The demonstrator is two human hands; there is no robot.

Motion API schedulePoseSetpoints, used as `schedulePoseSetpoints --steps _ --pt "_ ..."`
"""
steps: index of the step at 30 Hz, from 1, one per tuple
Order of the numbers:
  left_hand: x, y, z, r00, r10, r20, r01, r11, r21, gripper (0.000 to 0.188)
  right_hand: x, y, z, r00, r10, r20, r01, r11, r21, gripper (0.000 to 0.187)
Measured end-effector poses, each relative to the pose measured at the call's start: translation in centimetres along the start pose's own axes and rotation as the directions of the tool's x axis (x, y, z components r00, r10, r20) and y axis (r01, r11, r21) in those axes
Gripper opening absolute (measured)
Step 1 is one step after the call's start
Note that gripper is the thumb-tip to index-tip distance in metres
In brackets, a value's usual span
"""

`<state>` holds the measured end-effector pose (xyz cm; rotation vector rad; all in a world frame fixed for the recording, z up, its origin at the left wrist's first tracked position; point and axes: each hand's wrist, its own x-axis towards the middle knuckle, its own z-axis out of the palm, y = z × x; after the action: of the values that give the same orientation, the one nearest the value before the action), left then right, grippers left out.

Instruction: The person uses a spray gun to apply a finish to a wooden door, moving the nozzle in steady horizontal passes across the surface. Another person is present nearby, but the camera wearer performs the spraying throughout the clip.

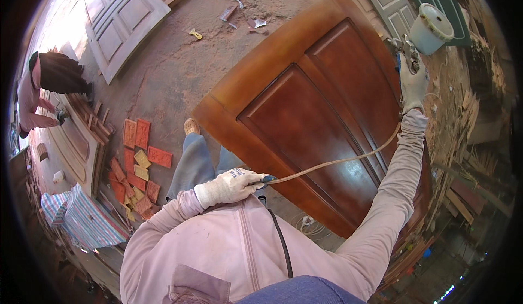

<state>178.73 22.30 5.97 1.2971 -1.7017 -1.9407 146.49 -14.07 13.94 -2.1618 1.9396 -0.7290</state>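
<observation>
Dusty workshop floor [180, 70] carries a glossy reddish-brown panelled door [305, 119], right hand [413, 83] gripping a white-cupped spray gun [425, 34] above its far edge, left hand [231, 187] clenching the hose [338, 161], trigger finger hidden.

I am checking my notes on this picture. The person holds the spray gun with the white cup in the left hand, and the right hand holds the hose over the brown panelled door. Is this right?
Not quite: the hands are swapped. The head view shows the right hand gripping the spray gun with the white cup, while the left hand holds the hose over the brown panelled door.
</observation>
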Motion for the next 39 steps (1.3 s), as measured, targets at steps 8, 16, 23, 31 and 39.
schedulePoseSetpoints --steps 8,16,23,31,39 --pt "-1.2 0.3 -1.1 0.995 -0.085 0.059 0.082 0.995 0.062 0.034 -7.3 -6.8 -2.4 0.94 -0.07 0.335 -0.095 0.887 0.452 0.029" --pt "-2.7 -1.7 -0.5 0.998 -0.039 0.043 0.029 0.98 0.196 0.033 -15.8 -11.1 -6.2 0.659 -0.199 0.725 -0.302 0.813 0.498 0.047" --pt "-2.9 -2.7 -0.3 0.997 -0.051 0.062 0.043 0.991 0.128 0.034 -14.1 -11.8 -3.9 0.687 -0.098 0.72 -0.446 0.725 0.525 0.039" --pt "-1.9 -1.8 0.1 0.999 -0.048 0.002 0.048 0.997 0.064 0.032 -4.0 -5.2 0.4 0.955 0.06 0.29 -0.173 0.908 0.381 0.021" --pt "-1.7 -1.7 0.0 0.998 0.012 -0.063 -0.013 0.999 -0.029 0.034 -0.8 -4.5 1.9 0.982 -0.191 0.005 0.19 0.979 0.071 0.029"
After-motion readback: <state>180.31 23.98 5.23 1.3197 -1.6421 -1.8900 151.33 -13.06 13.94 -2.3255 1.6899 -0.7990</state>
